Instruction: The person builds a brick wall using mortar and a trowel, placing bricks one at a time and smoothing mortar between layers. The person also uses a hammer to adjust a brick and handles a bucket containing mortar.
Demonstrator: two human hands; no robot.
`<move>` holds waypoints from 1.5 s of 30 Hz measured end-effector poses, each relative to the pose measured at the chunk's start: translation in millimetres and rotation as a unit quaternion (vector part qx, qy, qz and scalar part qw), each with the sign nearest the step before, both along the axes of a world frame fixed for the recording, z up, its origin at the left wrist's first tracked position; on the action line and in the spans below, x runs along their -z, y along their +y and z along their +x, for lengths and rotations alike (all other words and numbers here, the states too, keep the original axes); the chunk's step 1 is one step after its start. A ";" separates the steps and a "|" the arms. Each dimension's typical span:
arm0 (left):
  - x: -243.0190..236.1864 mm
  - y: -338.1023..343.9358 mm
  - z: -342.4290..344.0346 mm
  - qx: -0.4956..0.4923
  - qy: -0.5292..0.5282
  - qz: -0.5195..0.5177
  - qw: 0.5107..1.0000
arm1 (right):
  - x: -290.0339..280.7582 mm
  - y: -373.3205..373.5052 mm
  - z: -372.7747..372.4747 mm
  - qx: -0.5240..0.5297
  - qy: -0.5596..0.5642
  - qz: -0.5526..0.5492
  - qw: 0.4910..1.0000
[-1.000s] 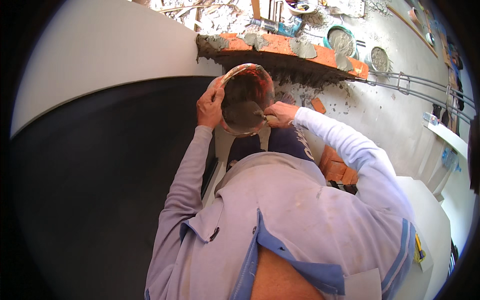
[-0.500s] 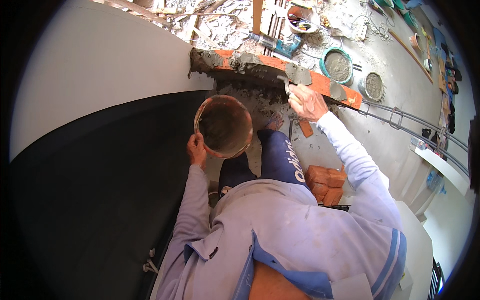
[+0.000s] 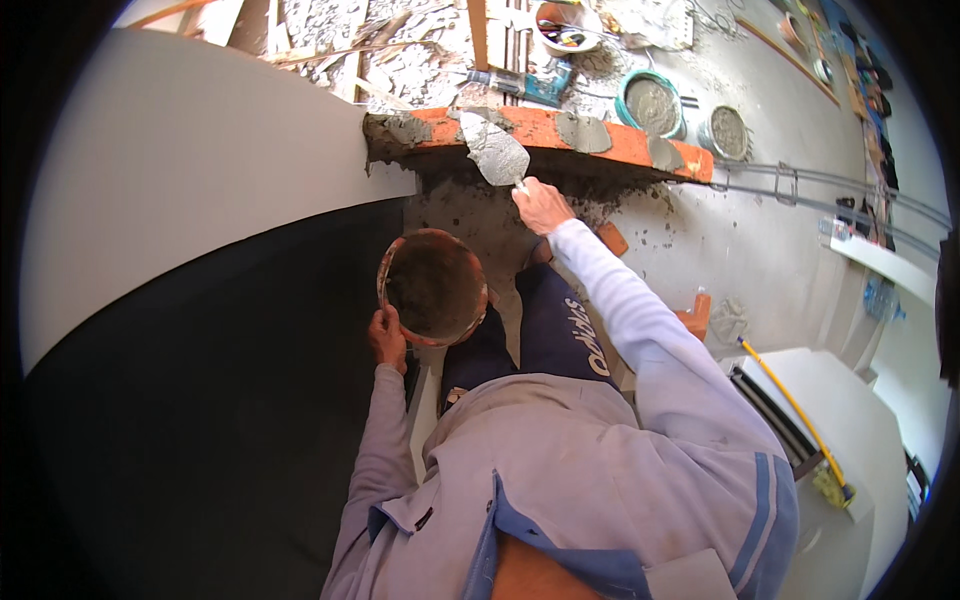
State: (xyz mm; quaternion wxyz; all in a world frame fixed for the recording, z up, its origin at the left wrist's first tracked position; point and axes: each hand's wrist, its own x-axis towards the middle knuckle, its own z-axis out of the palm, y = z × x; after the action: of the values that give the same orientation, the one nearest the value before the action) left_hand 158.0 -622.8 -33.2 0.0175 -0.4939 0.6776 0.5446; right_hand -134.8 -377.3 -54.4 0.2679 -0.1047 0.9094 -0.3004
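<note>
My left hand [image 3: 388,340] grips the rim of an orange bucket [image 3: 481,325], tilted so its opening shows, with grey mortar [image 3: 432,288] inside. My right hand [image 3: 544,206] is closed round the handle of a pointing trowel [image 3: 497,150]. Grey mortar smears cover the trowel's blade, which lies over the top of a low brick wall [image 3: 630,146]; whether it touches the bricks I cannot tell. Patches of mortar [image 3: 583,133] sit on the wall's orange top course.
Beyond the wall are a teal bucket of mortar [image 3: 624,105], another mortar bucket [image 3: 708,136], a power drill [image 3: 530,85], a tool bucket [image 3: 545,46] and rubble [image 3: 340,50]. Steel rebar [image 3: 830,176] extends from the wall's right end. A black panel [image 3: 200,400] stands at left.
My right hand has moved left along the wall, and the trowel blade now shows flat over the bricks. The bucket in my left hand sits slightly lower in view. The view has shifted.
</note>
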 end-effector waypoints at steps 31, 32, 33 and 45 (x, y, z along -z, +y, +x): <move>5.1 -36.9 -32.0 0.095 -0.091 0.057 0.990 | -68.7 -11.1 -72.3 -0.088 0.294 0.077 0.949; 2.8 -35.3 -33.0 0.085 -0.100 0.055 0.990 | -72.7 -23.2 -94.4 -0.128 0.332 0.080 0.931; 2.6 -30.6 -35.8 0.080 -0.107 0.057 0.989 | -67.4 -32.0 -118.3 -0.131 0.328 0.080 0.932; 44.6 -25.9 -38.1 0.063 -0.104 0.068 0.990 | -49.5 -15.5 -191.3 -0.377 0.074 0.215 0.898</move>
State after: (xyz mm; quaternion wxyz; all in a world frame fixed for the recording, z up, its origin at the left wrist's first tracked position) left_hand 119.9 -648.6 -77.8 0.1557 -0.5015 0.6633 0.5332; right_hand -326.1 -392.8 -4.8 0.3090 -0.4012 0.8616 0.0342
